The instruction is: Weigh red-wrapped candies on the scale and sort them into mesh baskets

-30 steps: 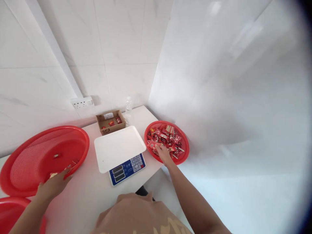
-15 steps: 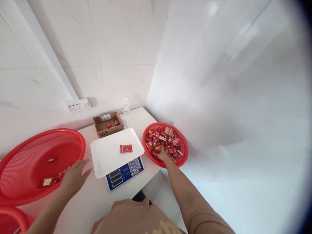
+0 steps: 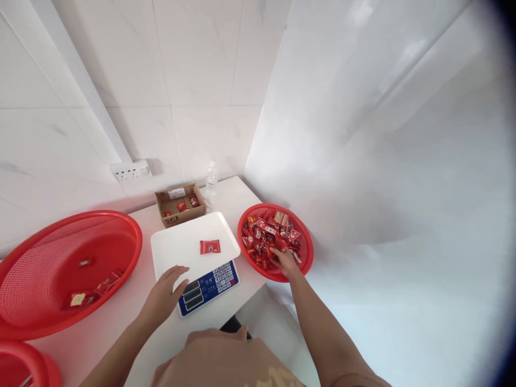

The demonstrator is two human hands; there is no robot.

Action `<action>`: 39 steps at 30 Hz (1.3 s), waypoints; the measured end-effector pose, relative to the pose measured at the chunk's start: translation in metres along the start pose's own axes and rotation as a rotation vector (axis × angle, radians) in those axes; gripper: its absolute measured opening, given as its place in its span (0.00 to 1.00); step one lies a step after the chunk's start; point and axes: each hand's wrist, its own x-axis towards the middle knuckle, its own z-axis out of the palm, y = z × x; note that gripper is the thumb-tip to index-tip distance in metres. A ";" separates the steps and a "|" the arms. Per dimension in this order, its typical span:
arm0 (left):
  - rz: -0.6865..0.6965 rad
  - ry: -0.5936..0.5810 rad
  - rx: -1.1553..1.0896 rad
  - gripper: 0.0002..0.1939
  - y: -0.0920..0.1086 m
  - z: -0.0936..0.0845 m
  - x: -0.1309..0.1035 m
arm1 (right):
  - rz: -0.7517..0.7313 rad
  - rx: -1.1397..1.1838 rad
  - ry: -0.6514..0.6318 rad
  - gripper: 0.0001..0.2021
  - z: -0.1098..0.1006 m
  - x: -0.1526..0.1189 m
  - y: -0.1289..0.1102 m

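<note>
My left hand point(image 3: 164, 293) is open, with its fingers apart, over the front left edge of the white weighing tray point(image 3: 177, 242). One red wrapped packet point(image 3: 210, 246) lies on that tray. The tray belongs to a scale point(image 3: 209, 287) with a blue keypad panel. On the right, my right hand point(image 3: 285, 262) reaches into a round red basket point(image 3: 308, 252) full of small red packets point(image 3: 258, 236). Its fingers are closed on a red packet point(image 3: 281, 245) at the top of the pile; the fingertips are partly hidden.
At the left stands a large red basket point(image 3: 135, 236) with a few packets low inside. Part of another red container point(image 3: 38, 360) shows at the lower left. A cardboard box point(image 3: 183, 215) with a few packets and a clear bottle point(image 3: 211, 174) stand by the wall.
My left hand has moved right, from the large red basket's rim to the weighing tray. My right hand has shifted slightly right within the round basket and now grips a packet.
</note>
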 end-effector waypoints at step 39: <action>-0.773 0.164 -1.386 0.09 0.010 -0.015 -0.042 | 0.371 -0.080 -0.500 0.09 0.172 -0.124 0.006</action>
